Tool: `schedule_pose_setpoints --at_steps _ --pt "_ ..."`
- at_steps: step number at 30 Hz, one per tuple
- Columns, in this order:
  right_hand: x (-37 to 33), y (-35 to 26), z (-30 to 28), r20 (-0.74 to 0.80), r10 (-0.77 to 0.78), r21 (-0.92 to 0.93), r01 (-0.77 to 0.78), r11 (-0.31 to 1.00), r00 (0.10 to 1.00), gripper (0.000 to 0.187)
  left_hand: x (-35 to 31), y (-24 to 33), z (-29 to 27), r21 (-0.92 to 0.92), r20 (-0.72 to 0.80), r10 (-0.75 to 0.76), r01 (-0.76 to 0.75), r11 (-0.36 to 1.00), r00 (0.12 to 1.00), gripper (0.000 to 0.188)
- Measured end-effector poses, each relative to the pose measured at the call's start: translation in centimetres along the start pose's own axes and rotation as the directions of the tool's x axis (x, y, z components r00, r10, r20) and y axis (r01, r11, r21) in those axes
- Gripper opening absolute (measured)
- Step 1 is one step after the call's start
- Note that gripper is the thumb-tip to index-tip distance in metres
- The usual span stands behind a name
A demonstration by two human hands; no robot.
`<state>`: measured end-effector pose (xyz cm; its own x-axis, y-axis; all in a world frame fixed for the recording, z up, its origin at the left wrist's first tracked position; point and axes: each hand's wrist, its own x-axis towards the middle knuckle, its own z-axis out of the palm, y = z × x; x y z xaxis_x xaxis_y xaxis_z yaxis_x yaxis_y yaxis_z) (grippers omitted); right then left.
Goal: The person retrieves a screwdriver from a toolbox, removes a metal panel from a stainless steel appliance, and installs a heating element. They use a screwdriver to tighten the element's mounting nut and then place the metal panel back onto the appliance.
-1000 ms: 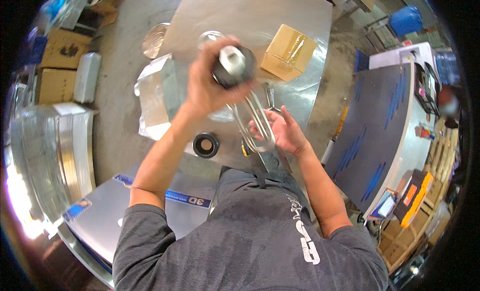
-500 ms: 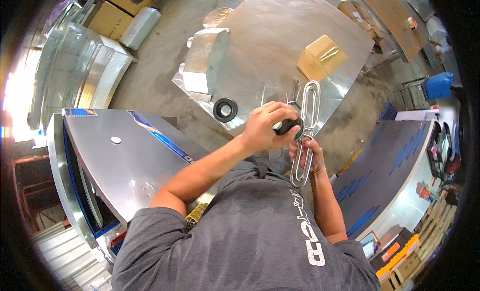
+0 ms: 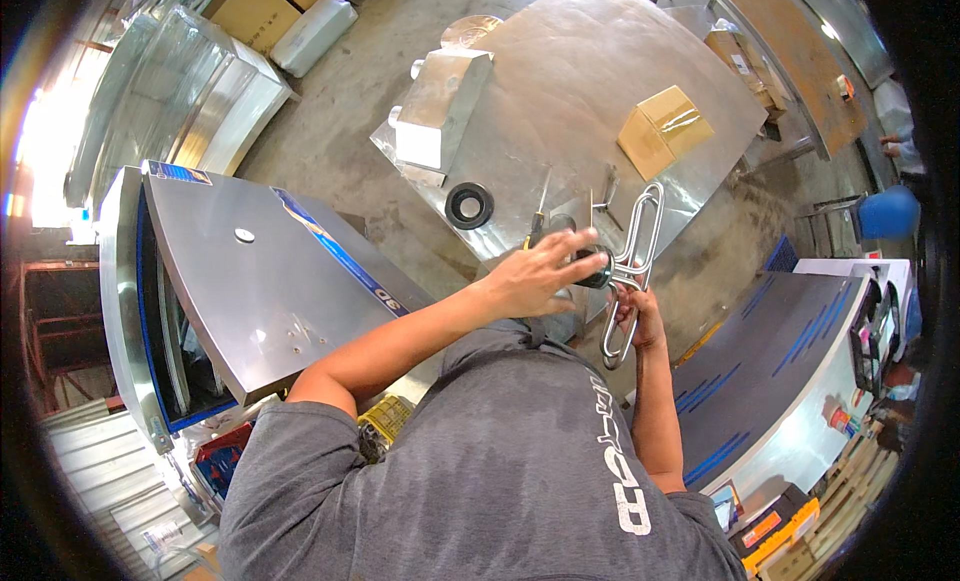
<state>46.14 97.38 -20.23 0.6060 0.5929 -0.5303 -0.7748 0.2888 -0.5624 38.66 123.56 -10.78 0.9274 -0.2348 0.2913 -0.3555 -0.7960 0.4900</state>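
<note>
Steel coil [image 3: 629, 272] with a black cap [image 3: 597, 271], held up near the table [image 3: 560, 91]: the right hand [image 3: 645, 318] clasps its lower part. The left hand [image 3: 535, 278] splays by the cap, contact unclear; a slack right grip could let the coil twist or drop.

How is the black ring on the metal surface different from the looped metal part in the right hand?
The black ring is dark and round; the looped metal part is silvery and elongated. The black ring lies on the metal surface; the looped metal part is held in the right hand. Both have curved outlines.
</note>
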Motion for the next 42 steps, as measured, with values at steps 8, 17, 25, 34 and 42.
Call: schedule_pose_setpoints --at_steps 8,17,25,34,42 --pt "1.5 0.3 1.4 -0.006 -0.015 -0.179 0.014 0.984 1.0 0.073 1.5 -5.9 1.5 -0.374 0.821 -0.509 0.917 -0.136 0.259 0.071" --pt "4.6 -1.0 3.3 -0.061 0.015 -0.16 -0.025 0.987 0.998 0.07 1.6 -9.0 1.9 -0.569 0.241 -0.272 0.363 0.738 0.931 0.055" --pt "8.2 -1.9 5.1 -0.057 -0.104 -0.313 0.081 0.946 0.993 0.076 3.9 -14.4 1.1 -0.305 0.928 -0.288 0.928 -0.214 0.239 0.075" --pt "10.8 -2.2 5.9 -0.107 -0.048 -0.113 0.036 0.993 0.993 0.076 4.5 -17.7 1.4 -0.553 0.321 -0.227 0.377 0.743 0.919 0.053" --pt "12.7 -2.0 7.7 -0.134 -0.21 -0.374 0.147 0.916 0.969 0.072 5.9 -22.7 0.8 -0.088 0.996 -0.04 0.952 -0.293 0.08 0.064"
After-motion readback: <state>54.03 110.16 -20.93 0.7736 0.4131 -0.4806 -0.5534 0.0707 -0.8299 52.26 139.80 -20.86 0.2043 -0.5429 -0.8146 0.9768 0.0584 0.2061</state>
